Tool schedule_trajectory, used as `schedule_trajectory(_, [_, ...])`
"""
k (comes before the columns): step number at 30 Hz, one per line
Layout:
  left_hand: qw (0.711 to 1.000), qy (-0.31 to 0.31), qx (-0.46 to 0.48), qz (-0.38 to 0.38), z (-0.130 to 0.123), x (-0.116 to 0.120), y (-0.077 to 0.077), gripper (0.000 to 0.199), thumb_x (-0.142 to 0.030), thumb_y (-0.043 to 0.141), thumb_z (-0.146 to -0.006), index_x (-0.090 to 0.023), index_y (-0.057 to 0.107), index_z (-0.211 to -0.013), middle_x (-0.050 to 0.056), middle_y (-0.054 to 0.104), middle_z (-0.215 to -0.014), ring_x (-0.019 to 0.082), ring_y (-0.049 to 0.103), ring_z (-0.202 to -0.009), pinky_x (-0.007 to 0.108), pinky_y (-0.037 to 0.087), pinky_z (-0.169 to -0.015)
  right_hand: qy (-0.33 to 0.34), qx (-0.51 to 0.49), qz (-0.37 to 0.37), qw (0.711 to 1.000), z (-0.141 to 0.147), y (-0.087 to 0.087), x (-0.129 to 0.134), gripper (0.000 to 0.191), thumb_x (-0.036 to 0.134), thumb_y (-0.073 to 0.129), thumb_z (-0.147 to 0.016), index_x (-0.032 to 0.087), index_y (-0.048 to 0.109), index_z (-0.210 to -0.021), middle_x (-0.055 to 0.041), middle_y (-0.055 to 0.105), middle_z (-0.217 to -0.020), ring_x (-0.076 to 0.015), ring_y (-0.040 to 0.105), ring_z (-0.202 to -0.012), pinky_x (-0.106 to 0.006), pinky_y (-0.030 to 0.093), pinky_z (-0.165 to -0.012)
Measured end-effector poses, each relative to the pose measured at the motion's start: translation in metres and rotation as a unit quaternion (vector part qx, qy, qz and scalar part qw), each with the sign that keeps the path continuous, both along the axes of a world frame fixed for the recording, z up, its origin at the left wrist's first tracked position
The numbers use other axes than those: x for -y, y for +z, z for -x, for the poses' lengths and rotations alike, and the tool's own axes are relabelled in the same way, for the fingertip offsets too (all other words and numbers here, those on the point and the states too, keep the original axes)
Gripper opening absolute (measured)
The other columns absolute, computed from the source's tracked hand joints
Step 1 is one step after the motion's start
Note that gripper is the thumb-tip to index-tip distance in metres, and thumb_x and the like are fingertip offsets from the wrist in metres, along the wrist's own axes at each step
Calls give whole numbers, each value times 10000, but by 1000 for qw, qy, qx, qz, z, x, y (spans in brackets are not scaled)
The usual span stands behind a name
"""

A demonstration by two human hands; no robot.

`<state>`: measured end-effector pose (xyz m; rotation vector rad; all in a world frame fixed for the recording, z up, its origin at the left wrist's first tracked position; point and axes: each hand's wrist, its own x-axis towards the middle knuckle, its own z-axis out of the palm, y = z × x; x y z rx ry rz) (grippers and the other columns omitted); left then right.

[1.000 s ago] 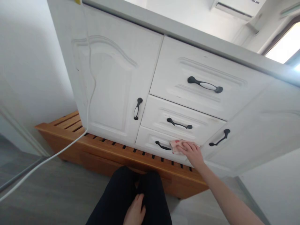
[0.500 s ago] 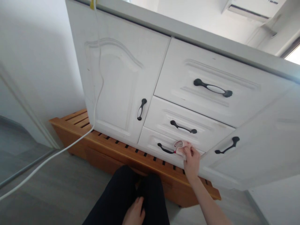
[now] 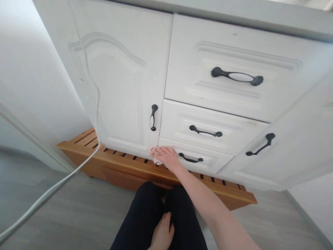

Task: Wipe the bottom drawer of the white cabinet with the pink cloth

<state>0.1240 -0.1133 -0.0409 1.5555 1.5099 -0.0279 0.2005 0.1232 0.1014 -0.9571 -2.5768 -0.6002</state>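
Observation:
My right hand point(image 3: 168, 158) is closed over a pale pink cloth point(image 3: 156, 158). It presses the cloth against the left end of the bottom drawer point(image 3: 215, 161), low by the seam with the cabinet door point(image 3: 122, 104). That drawer's dark handle point(image 3: 191, 158) is just right of my fingers. My left hand point(image 3: 162, 233) rests on my lap between the dark trouser legs, thumb apart from the fingers and holding nothing that shows. Its fingertips are partly tucked out of sight.
A slatted wooden bench point(image 3: 122, 170) runs along the cabinet's foot, in front of my knees. A white cable point(image 3: 96, 104) hangs down the left door and trails over the bench to the lower left. Other dark handles point(image 3: 237, 76) stick out from the drawers and doors.
My right hand has moved left with the cloth, from the right end of the bottom drawer's handle to the drawer's left edge. The view has tilted down and closer. My left hand stays on my lap.

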Motion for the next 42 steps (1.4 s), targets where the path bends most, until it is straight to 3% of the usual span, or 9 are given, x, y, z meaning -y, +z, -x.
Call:
schedule_trajectory(4, [999, -40, -23, -10, 4, 2, -1, 602, -188, 395, -936, -73, 385, -1527, 121, 421, -1599, 173, 392, -1480, 227, 260, -1211, 27, 55, 33, 998, -22, -2, 6, 258, 250, 505, -1020, 262, 607, -1256, -30, 660, -1278, -194, 520, -1152, -372, 396, -921])
schedule_trajectory(10, [998, -57, -29, -25, 3, 1, -5, 600, -189, 369, -941, -59, 380, -1526, 124, 425, -1595, 176, 401, -1475, 241, 267, -1215, -12, 83, 27, 996, -59, 39, 17, 177, 268, 506, -1017, 221, 674, -1044, -38, 668, -1240, -217, 489, -1211, -390, 385, -948])
schedule_trajectory(18, [998, -46, -9, -29, 6, 3, -5, 609, -210, 396, -925, -71, 400, -1518, 118, 444, -1585, 176, 415, -1466, 240, 274, -1215, -184, 50, 77, 979, -110, 54, 66, 480, 170, 509, -978, 247, 506, -1451, -69, 628, -1377, -235, 516, -1170, -373, 411, -951])
schedule_trajectory(24, [999, -34, 18, -37, 6, 4, 1, 612, -193, 398, -894, -80, 439, -1494, 116, 485, -1555, 176, 468, -1426, 240, 310, -1192, -286, 79, 74, 952, -179, 50, 95, 701, -5, 488, -819, 246, 494, -1473, -74, 608, -1395, -262, 504, -1209, -373, 456, -935])
schedule_trajectory(30, [998, -30, 37, -28, 10, 7, 14, 629, -195, 409, -889, -64, 424, -1504, 132, 456, -1573, 205, 435, -1456, 276, 303, -1211, -316, 52, 38, 947, -230, 21, 132, 710, -11, 508, -761, 263, 578, -1412, -93, 679, -1245, -288, 575, -1088, -393, 506, -851])
schedule_trajectory(33, [998, -29, 47, -13, 11, 7, 19, 637, -210, 435, -884, -69, 429, -1505, 128, 454, -1576, 216, 414, -1471, 284, 299, -1219, -260, 33, 52, 964, -213, 16, 137, 607, -16, 526, -749, 298, 703, -1237, -64, 725, -1123, -267, 606, -1038, -381, 485, -837])
schedule_trajectory(36, [999, -28, 46, -3, 9, 6, 18, 642, -197, 439, -882, -65, 417, -1510, 131, 438, -1585, 225, 397, -1481, 295, 292, -1226, -157, -9, 17, 987, -155, 33, 123, 529, 30, 571, -807, 327, 710, -1223, -50, 707, -1212, -258, 581, -1121, -379, 439, -892])
schedule_trajectory(39, [999, -24, 34, -4, 6, 5, 13, 637, -183, 410, -900, -53, 385, -1523, 136, 409, -1602, 221, 370, -1497, 300, 257, -1243, -86, -73, -57, 992, -86, 63, 85, 514, 85, 569, -898, 368, 651, -1320, -46, 667, -1310, -250, 528, -1213, -399, 371, -1001])
schedule_trajectory(42, [1000, -13, 28, -5, 5, 2, 6, 628, -174, 395, -907, -55, 387, -1523, 126, 418, -1599, 204, 382, -1488, 283, 252, -1239, -119, -116, -87, 982, -39, 75, 39, 581, 74, 525, -927, 381, 565, -1418, -39, 624, -1399, -243, 490, -1251, -406, 323, -1037])
